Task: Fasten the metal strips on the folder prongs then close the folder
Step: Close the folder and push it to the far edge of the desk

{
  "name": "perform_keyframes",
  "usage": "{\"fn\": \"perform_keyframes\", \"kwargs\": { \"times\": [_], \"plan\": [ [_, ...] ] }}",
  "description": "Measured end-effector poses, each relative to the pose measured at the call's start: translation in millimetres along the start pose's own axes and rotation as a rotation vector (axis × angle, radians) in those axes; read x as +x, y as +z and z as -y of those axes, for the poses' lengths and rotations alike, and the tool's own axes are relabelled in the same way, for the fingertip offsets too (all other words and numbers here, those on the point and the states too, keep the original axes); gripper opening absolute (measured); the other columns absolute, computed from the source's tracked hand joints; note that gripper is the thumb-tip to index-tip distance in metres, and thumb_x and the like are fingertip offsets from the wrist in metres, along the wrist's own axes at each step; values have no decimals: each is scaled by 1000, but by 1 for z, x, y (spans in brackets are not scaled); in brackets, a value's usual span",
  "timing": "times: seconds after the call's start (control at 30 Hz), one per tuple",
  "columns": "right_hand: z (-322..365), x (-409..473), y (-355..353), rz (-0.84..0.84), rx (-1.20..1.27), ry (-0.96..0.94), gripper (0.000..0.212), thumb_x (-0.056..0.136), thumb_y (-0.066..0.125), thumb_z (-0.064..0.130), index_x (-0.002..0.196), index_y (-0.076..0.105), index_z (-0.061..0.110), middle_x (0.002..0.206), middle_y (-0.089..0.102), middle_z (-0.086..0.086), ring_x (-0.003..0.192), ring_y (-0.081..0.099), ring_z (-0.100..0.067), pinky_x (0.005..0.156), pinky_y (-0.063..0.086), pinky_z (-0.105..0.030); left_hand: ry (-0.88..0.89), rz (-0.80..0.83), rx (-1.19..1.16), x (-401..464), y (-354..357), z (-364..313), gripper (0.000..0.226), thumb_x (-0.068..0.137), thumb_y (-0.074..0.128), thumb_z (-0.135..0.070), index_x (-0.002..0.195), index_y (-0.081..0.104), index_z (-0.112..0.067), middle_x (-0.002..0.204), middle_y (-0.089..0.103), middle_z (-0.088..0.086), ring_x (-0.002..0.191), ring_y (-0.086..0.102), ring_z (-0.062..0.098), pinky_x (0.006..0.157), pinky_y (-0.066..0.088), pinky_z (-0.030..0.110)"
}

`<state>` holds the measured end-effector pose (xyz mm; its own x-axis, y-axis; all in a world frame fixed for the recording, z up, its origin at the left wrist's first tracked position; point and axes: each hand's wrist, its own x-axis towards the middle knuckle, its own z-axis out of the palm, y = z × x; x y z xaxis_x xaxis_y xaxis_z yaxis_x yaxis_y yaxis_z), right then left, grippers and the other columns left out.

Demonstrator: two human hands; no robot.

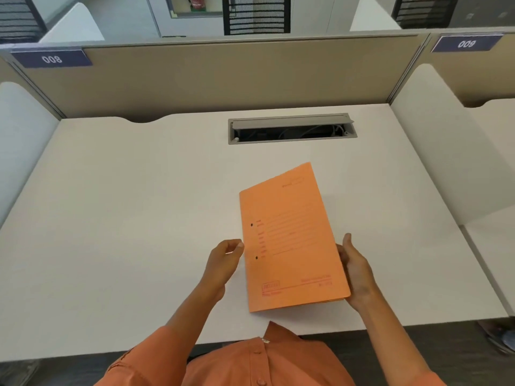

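Two hands, left [223, 260] loosely curled, right [355, 270] gripping one closed orange folder [289, 238], seemingly with two holes.

This is an open-plan office, set out in numbered cubicles. A white worktop [139, 218] is fenced at the back by a beige partition [223, 76], with white side dividers [426, 151] to either side of it. Blue number plates [51, 59] reading 008 and 009 sit on top of the partition. A cable hatch [292, 129] with wires inside is sunk into the worktop just before the partition. Beyond the partition stand black mesh office chairs [256, 15].
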<state>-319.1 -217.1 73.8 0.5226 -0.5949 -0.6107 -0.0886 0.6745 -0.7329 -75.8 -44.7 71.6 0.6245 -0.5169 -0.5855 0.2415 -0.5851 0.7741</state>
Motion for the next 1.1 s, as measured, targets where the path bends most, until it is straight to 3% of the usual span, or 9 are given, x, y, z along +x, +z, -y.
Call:
{"fn": "perform_keyframes", "kwargs": {
  "times": [0.17, 0.3, 0.43, 0.6, 0.7, 0.83, 0.9, 1.0, 1.1],
  "plan": [
    [1, 15, -28, -114, -237, -25, 59, 102, 52, 63, 110, 82, 14, 106, 79, -19, 94, 76, -30, 84, 59, -43, -72, 3, -13, 7, 6, 15, 40, 105, 58, -36, 138, 56, -14, 137, 62, 5, 127, 60, 25, 105, 54, 43],
    [-10, 28, -39, -227, -413, -80, 25, 102, 66, 41, 115, 80, 26, 109, 82, 2, 109, 75, -24, 87, 59, -37, -87, 3, -21, 9, 13, 21, 49, 105, 59, -35, 147, 49, -11, 139, 60, 8, 125, 60, 26, 98, 54, 39],
    [-27, 37, -42, -390, -764, -197, 37, 98, 72, 29, 133, 71, 17, 112, 68, 7, 98, 64, -7, 85, 53, -27, -96, -9, -16, 12, 16, 22, 50, 105, 60, -34, 147, 50, -10, 138, 61, 8, 123, 61, 26, 100, 55, 40],
    [-46, 43, -41, -391, -999, -307, 45, 92, 80, 24, 134, 68, 13, 123, 52, 5, 106, 59, -15, 88, 48, -27, -91, -6, -20, 12, 22, 21, 49, 104, 61, -34, 145, 49, -9, 130, 65, 9, 117, 66, 25, 93, 55, 37],
    [-52, 44, -38, -368, -1091, -303, 53, 91, 81, 21, 141, 63, 13, 128, 52, -1, 113, 58, -19, 93, 51, -30, -96, -29, -40, 14, 26, 22, 45, 105, 60, -30, 143, 51, -8, 130, 66, 10, 117, 67, 26, 91, 55, 36],
    [-55, 43, -38, -369, -1124, -319, 58, 90, 82, 19, 143, 62, 11, 132, 52, -4, 120, 58, -24, 102, 56, -37, -89, -8, -99, 12, 32, 20, 20, 106, 56, -22, 111, 73, -14, 106, 79, 2, 105, 74, 25, 76, 57, 30],
    [-55, 44, -39, -372, -1121, -317, 58, 90, 82, 19, 144, 62, 11, 132, 52, -4, 120, 58, -24, 102, 56, -38, -81, -2, -104, 11, 34, 18, 21, 106, 56, -20, 100, 77, -18, 98, 81, 0, 101, 76, 25, 76, 59, 30],
    [-55, 44, -39, -376, -1118, -315, 59, 89, 83, 21, 143, 62, 12, 133, 53, -4, 120, 59, -24, 101, 56, -38, -87, -5, -126, 14, 38, 19, 21, 105, 59, -23, 119, 71, -14, 111, 79, 6, 107, 76, 26, 80, 60, 33],
    [-53, 43, -38, -375, -1097, -298, 58, 89, 83, 22, 143, 63, 14, 132, 52, -2, 120, 59, -23, 102, 56, -39, -148, -14, -151, 13, 44, 20, 37, 104, 61, -24, 139, 52, -15, 128, 70, 10, 110, 73, 26, 78, 61, 37]
  ]
}}
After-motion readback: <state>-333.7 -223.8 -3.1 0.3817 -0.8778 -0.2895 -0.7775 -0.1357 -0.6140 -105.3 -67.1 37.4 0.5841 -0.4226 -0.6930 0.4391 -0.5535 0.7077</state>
